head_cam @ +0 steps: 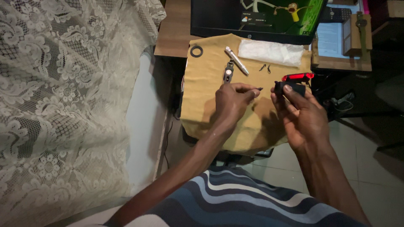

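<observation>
Striped fabric point(252, 197) covers the lap at 6 o'clock. Left hand point(231, 103) pinches a small dark screw point(257, 89); right hand point(301, 115) grips a black light housing point(290, 88) with its red lens point(298, 77) at 1 o'clock. Dropped, the screw could vanish on the floor. Mustard cloth point(210, 84) drapes the counter point(172, 38); lace curtain point(63, 105) at 9.

Lit monitor point(256, 19); perhaps clear plastic packet point(270, 52) below.

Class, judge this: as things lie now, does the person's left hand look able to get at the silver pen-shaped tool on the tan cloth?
Probably yes: the left hand is just below the silver pen-shaped tool, with only bare tan cloth between, though its fingers already pinch a small dark part.
</observation>
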